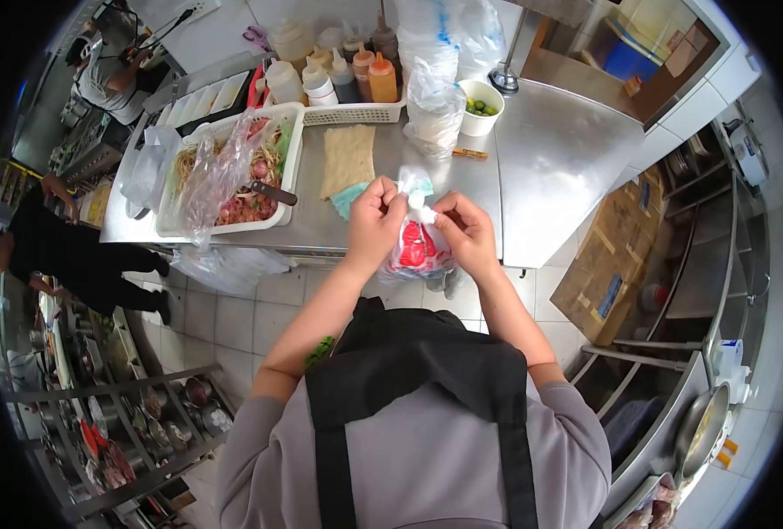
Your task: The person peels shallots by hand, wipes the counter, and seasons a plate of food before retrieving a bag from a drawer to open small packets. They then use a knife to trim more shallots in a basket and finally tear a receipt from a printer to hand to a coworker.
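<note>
Our left hand (376, 225) and right hand (467, 236), fingers pinched closed, grip the neck of the plastic bag (416, 249); if we pull too hard, its film could tear.

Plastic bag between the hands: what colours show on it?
The plastic bag shows white and bright red; head view.

Smooth, glossy metal counter (550, 150)

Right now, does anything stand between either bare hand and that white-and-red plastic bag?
Nothing visible does: the left hand and right hand pinch the top of the white-and-red plastic bag. The teal cloth lies behind, not between.
</note>
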`<state>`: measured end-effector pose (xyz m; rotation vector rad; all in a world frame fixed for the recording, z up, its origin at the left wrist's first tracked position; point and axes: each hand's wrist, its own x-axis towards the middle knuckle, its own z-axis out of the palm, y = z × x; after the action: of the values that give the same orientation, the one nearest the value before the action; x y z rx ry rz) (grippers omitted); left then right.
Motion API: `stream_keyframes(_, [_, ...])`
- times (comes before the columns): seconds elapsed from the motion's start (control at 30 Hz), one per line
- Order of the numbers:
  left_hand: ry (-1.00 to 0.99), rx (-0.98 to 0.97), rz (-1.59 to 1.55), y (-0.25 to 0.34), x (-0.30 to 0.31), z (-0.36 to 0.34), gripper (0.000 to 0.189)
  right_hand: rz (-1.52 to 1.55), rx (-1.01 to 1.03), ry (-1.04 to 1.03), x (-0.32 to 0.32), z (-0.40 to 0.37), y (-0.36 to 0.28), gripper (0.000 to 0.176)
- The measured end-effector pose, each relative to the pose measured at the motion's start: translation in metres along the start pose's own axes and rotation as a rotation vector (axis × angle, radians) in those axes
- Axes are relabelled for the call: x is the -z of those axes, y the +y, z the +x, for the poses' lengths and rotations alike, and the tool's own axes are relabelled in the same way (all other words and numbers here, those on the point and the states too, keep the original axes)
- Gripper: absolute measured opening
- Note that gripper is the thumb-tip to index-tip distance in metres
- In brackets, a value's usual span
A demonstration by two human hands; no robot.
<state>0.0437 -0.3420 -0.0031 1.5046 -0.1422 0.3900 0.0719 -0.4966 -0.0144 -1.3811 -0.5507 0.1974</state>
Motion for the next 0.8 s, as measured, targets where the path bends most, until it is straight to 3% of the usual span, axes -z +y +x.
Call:
stream_keyframes(0.03, [0.123,0.020,0.020,-0.003,-0.004,0.000,0.018,-0.002,0.002,-0.005,0.000,0.000,-0.001,0.005])
stream_keyframes(0.1, [0.160,-0.030,0.023,-0.008,-0.006,0.006,0.015,-0.249,0.292,0.010,-0.001,-0.001,-0.001,0.003])
stream_keyframes(0.17, [0.259,0.138,-0.121,-0.003,-0.008,0.010,0.018,-0.240,0.273,0.024,-0.003,-0.002,-0.001,0.003])
stream_keyframes(0.2, [0.249,0.207,-0.282,-0.004,-0.007,0.012,0.032,-0.115,0.197,0.121,-0.005,-0.002,-0.001,0.004])
stream_keyframes(0.23, [0.246,0.203,-0.283,-0.004,-0.010,0.011,0.032,0.009,0.124,0.218,-0.005,-0.001,-0.002,0.005])
stream_keyframes(0.3, [0.059,0.113,-0.069,-0.003,-0.014,0.006,0.039,0.053,0.116,0.260,-0.001,0.001,-0.003,0.007])
stream_keyframes(0.37, [-0.016,0.086,-0.119,-0.002,-0.012,0.003,0.037,-0.096,0.101,0.286,0.010,-0.001,0.000,0.005])
stream_keyframes(0.5, [0.067,0.156,0.063,-0.004,0.017,0.002,0.015,0.104,0.069,0.526,0.042,0.002,-0.003,0.004])
stream_keyframes(0.63, [0.134,0.094,-0.026,0.003,0.014,-0.001,0.017,0.127,0.069,0.461,0.043,0.001,-0.008,0.003])
stream_keyframes(0.77, [-0.002,0.121,-0.040,0.024,-0.001,0.014,0.024,0.123,0.055,0.394,0.039,0.001,-0.015,0.003])
stream_keyframes(0.8, [-0.114,0.183,0.112,0.026,0.006,0.019,0.021,0.079,0.057,0.384,0.039,0.002,-0.016,0.003])
